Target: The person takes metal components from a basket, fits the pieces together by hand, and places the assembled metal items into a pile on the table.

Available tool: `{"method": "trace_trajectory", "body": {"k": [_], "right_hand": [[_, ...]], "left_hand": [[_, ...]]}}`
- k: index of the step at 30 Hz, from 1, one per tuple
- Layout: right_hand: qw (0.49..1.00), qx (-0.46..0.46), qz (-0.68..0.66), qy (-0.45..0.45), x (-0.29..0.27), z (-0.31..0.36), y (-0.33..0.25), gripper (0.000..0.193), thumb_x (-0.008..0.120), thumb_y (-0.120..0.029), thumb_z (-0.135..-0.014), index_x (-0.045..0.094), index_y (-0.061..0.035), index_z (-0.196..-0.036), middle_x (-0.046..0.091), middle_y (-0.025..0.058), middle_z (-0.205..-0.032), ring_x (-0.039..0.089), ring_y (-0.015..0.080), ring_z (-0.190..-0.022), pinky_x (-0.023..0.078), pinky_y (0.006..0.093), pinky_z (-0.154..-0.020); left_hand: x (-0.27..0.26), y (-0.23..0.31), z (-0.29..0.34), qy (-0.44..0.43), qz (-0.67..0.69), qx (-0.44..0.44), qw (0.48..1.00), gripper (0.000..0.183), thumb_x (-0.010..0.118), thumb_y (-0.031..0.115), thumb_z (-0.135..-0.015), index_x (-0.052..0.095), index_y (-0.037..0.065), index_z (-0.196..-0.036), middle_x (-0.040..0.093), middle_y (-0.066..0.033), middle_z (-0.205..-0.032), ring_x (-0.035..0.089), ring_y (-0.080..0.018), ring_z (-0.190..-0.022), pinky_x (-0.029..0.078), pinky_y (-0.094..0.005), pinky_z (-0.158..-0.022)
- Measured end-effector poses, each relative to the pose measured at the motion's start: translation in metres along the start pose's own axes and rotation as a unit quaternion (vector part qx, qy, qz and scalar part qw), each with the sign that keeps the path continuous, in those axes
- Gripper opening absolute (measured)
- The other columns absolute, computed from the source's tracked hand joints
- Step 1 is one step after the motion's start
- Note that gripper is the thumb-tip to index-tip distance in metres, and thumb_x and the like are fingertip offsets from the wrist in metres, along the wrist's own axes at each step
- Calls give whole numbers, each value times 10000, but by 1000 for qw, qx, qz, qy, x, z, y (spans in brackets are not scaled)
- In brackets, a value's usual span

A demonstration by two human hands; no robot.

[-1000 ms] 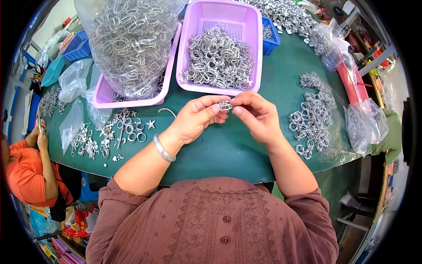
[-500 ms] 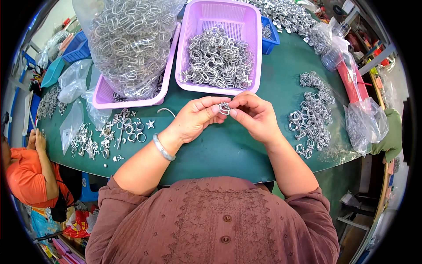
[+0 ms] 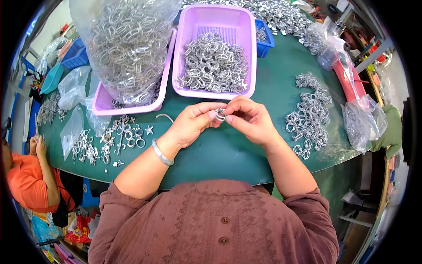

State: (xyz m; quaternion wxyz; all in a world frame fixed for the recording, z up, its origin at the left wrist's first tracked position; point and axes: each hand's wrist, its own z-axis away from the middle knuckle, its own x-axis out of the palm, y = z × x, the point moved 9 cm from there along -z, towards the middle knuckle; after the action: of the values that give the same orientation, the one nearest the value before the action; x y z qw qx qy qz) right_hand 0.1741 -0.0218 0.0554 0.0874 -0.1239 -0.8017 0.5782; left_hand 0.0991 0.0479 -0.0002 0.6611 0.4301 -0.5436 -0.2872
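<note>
**Small metal ring pinched between both my hands**

I hold a small metal ring [image 3: 220, 115] between the fingertips of both hands, just above the green table [image 3: 228, 152]. My left hand [image 3: 191, 125] closes on it from its left side, thumb and forefinger pinched narrow around the ring. My right hand [image 3: 250, 119] meets it from the right, fingers curled in and tips pressed to the same piece, so the ring sits right in the middle of the grip, with both hands touching it and almost touching each other. I cannot tell its exact shape, since my fingers cover part of it.

Just beyond the grip stands a purple basket [image 3: 246, 53] heaped with more silvery rings. Beyond and to the left of my left hand is a second purple basket [image 3: 132, 108], with a clear bag of rings [image 3: 125, 44] sitting in it. Loose rings and small parts [image 3: 118, 136] lie scattered on the table to the left of my left wrist, which wears a silver bangle [image 3: 161, 152]. To the right of my right hand, well apart from it, lies another pile of rings [image 3: 307, 114], and past that a crumpled clear bag [image 3: 362, 123]. Far off to the left, below the table edge, another person in an orange shirt [image 3: 24, 185] sits.
</note>
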Motion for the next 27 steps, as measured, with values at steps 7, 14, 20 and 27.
{"method": "trace_trajectory", "body": {"k": [7, 14, 20, 27], "right_hand": [[986, -64, 142, -52, 4, -2, -16, 99, 599, -22, -734, 608, -51, -829, 536, 17, -735, 498, 91, -656, 403, 214, -576], [978, 6, 171, -119, 2, -2, -27, 73, 580, -32, -743, 584, -12, -814, 540, 50, -765, 520, 127, -687, 427, 254, -615], [954, 167, 241, -63, -88, -40, -33, 74, 578, -76, -755, 592, -16, -796, 573, -8, -696, 507, 78, -630, 425, 232, -587], [910, 109, 329, 227, -192, -133, -56, 116, 581, -102, -741, 595, -20, -823, 516, 11, -568, 476, 90, -480, 374, 225, -432]], "left_hand": [[4, 2, 3, 3, -26, 2, 1000, 293, 464, 131, -883, 495, 1, -1144, 572, -37, -926, 528, -103, -819, 439, -237, -755], [15, -5, 8, -19, 14, -16, 1000, 289, 452, 154, -892, 502, 14, -1141, 575, -54, -926, 540, -127, -828, 441, -266, -788], [10, -5, 7, -2, -24, -16, 1000, 287, 479, 173, -882, 517, 10, -1115, 572, -49, -913, 538, -122, -821, 450, -267, -772], [7, -9, 4, 1, -71, -40, 997, 284, 494, 180, -876, 526, 8, -1098, 575, -51, -902, 539, -118, -808, 450, -256, -748]]}}
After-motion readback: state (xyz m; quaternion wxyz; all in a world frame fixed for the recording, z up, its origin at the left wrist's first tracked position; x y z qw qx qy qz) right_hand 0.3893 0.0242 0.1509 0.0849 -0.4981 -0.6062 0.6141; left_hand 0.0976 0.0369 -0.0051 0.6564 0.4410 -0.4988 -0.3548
